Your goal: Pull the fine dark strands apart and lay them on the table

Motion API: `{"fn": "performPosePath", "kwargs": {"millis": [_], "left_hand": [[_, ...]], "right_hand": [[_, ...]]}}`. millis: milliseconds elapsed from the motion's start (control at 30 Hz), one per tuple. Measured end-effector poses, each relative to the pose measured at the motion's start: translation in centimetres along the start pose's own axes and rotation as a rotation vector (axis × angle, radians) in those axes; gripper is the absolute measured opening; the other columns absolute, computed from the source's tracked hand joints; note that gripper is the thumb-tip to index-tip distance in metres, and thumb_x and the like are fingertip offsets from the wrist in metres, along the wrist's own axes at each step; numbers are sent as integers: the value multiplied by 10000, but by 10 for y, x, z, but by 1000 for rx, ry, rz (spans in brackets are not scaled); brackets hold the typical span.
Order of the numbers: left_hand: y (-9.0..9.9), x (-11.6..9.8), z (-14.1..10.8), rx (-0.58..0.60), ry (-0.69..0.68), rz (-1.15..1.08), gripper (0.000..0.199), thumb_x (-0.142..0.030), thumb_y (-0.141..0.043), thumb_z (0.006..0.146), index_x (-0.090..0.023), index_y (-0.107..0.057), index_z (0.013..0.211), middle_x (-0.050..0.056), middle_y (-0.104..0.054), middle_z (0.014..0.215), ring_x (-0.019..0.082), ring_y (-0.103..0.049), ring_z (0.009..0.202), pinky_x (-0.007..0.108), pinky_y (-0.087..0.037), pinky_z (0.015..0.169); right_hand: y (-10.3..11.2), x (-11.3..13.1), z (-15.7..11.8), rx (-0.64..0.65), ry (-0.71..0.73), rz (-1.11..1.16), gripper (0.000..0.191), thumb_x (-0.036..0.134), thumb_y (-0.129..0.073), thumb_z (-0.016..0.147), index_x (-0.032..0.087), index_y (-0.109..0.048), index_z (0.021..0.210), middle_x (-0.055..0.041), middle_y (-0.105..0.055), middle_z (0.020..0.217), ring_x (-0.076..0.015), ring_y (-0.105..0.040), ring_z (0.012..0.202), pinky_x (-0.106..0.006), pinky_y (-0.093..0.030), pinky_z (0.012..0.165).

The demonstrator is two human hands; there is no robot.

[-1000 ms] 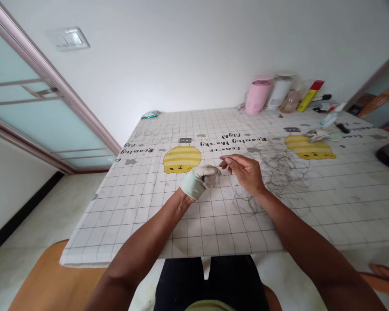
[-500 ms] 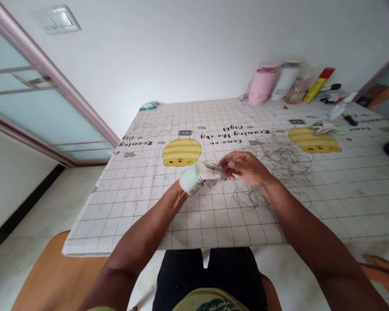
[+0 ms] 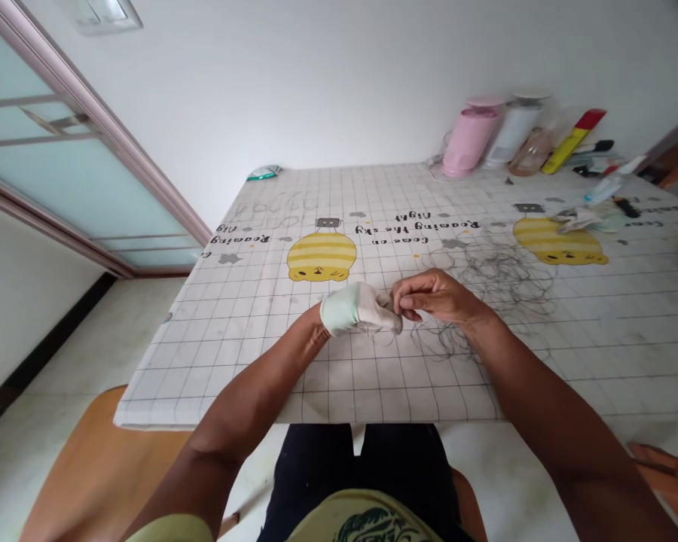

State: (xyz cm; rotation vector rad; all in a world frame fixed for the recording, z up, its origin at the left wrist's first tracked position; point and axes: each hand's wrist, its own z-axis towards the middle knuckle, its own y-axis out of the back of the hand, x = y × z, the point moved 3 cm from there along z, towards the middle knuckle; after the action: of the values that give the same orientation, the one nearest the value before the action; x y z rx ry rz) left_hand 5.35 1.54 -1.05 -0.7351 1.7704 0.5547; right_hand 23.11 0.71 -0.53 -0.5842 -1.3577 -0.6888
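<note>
My left hand [image 3: 367, 309] wears a pale glove with a mint-green cuff. Its fingers are curled closed, and faint thin strands show just below the glove. My bare right hand [image 3: 432, 295] meets the gloved fingertips, with thumb and fingers pinched together. Whatever lies between the fingertips is too small to make out. To the right of and below my right hand, a loose tangle of thin, dark, thread-like strands [image 3: 500, 278] spreads over the tablecloth [image 3: 339, 391].
Along the wall stand a pink cylindrical device [image 3: 470, 141], a white one [image 3: 514, 134], a bottle [image 3: 531, 153] and a yellow-and-red box [image 3: 570, 143]. Another glove [image 3: 581, 220] lies at the right. A green packet [image 3: 264, 172] is at the far left corner. A wooden chair [image 3: 96, 467] stands front left.
My right fingers have closed into a tighter pinch at the gloved fingertips. The gloved hand has turned slightly. The camera view has shifted a little, and the strand tangle looks much the same.
</note>
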Motion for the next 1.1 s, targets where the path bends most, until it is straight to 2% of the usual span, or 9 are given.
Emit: {"fn": "performPosePath", "kwargs": {"millis": [133,200,333,400,567,733,833,933,1100], "left_hand": [[-3,-1,-2,88,22,239,208,-309,-830,645,-169,-688,587,-26,-473,508,91,-386,473,236,-245,426],[0,-2,-1,31,-2,230,184,-318,-811,664,-172,-707,620,-27,-472,513,95,-386,479,242,-252,434],[10,-6,3,-90,-116,96,168,-331,-742,727,-166,-768,740,-23,-490,523,97,-391,488,250,-283,469],[15,-8,5,-150,-177,23,197,-346,-717,752,-160,-775,783,-26,-485,527,97,-390,503,247,-290,488],[25,-9,12,-293,-270,-15,256,-405,-702,782,-155,-753,781,-21,-507,581,89,-373,529,242,-265,496],[32,-3,20,-418,-302,-19,242,-401,-680,823,-182,-776,858,27,-667,778,109,-450,592,249,-348,540],[33,-3,19,-631,-295,39,251,-379,-715,821,-213,-797,991,56,-738,954,164,-576,754,263,-434,664],[27,-7,14,-822,-315,144,161,-348,-713,837,-227,-790,911,48,-730,909,207,-611,873,268,-436,738],[10,-3,16,-752,-235,188,329,-476,-637,907,-226,-741,720,29,-673,733,193,-597,746,274,-421,689]], "right_hand": [[1,-10,-1,100,-147,68,272,408,-762,910,144,-785,849,-24,-677,690,-95,-522,529,-231,-412,482],[3,-13,2,22,-148,97,282,426,-747,923,150,-786,877,-15,-655,651,-107,-533,532,-238,-431,493],[13,-7,5,-264,-7,94,338,506,-673,965,187,-784,965,-31,-658,721,-144,-580,628,-265,-471,538],[15,-3,4,-313,15,26,370,538,-644,976,194,-777,948,-42,-668,753,-153,-592,651,-275,-475,548],[-2,0,3,-243,-85,-285,336,532,-707,932,203,-735,869,-31,-693,753,-155,-617,664,-271,-479,567],[-27,-4,8,-513,100,-661,447,488,-588,1009,211,-599,659,8,-586,602,-123,-486,539,-284,-370,518],[-28,-7,8,-699,226,-994,528,399,-534,1034,209,-417,555,17,-441,516,-116,-343,502,-313,-246,507],[-20,-10,6,-794,264,-1320,499,307,-511,1026,207,-411,547,3,-429,515,-126,-315,507,-332,-198,508],[-24,-15,5,-636,253,-1692,386,113,-446,999,192,-606,657,-52,-555,613,-166,-421,576,-354,-261,530]]}}
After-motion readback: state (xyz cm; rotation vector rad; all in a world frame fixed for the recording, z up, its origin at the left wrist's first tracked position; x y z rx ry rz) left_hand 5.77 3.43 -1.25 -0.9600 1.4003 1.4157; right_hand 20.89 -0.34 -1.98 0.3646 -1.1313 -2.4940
